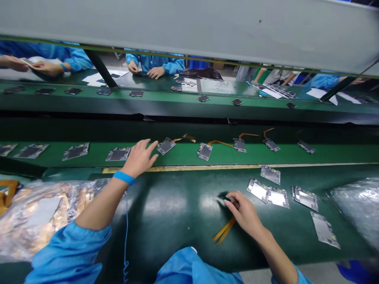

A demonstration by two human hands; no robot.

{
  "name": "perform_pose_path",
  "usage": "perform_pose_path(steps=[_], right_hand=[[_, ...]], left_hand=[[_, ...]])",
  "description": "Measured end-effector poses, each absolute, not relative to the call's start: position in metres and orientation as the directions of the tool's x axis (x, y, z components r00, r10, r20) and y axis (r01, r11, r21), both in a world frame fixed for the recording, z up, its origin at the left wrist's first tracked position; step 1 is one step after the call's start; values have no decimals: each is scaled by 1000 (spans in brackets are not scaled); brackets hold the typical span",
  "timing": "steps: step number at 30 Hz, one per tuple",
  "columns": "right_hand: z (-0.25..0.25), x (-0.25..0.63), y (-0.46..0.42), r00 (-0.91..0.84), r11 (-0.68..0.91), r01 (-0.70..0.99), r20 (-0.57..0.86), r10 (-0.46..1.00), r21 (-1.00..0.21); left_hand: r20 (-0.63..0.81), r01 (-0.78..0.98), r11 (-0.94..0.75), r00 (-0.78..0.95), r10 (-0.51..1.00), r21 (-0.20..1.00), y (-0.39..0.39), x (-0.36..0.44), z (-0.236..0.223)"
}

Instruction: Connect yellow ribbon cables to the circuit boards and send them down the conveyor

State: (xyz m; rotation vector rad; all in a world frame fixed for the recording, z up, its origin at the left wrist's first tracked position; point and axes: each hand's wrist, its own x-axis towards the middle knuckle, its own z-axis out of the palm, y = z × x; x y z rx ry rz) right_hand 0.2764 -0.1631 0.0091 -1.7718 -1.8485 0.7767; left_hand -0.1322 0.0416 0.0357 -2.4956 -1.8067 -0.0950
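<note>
My left hand (140, 157), with a blue wrist strap (124, 177), reaches over the green belt, fingers spread and holding nothing. Its fingertips are close to a circuit board (166, 146) that has an orange flex cable (185, 138) attached. Another circuit board (117, 154) lies just left of this hand, partly behind it. Over the dark green worktop, my right hand (244, 213) is closed, thumb and fingers together. Orange flex cables (224, 230) stick out from beneath its curled fingers; their upper ends are hidden.
Several boards with silvery plates (277, 197) lie to the right. A clear plastic bag (358, 209) sits at the right edge, a bag of orange parts (44, 213) at the left. A coiled cord (126, 236) hangs from the strap. Co-workers' hands (155, 72) work beyond an upper shelf (177, 102).
</note>
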Motion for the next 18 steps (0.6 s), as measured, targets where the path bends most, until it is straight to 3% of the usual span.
perform_pose_path(steps=[10, 18], right_hand=[[-15, 315, -190, 84, -108, 752, -68, 994, -651], [0, 313, -191, 114, -165, 812, -125, 986, -560]], left_hand=[[-316, 983, -159, 123, 941, -90, 73, -252, 35], [-391, 957, -266, 202, 898, -116, 82, -249, 36]])
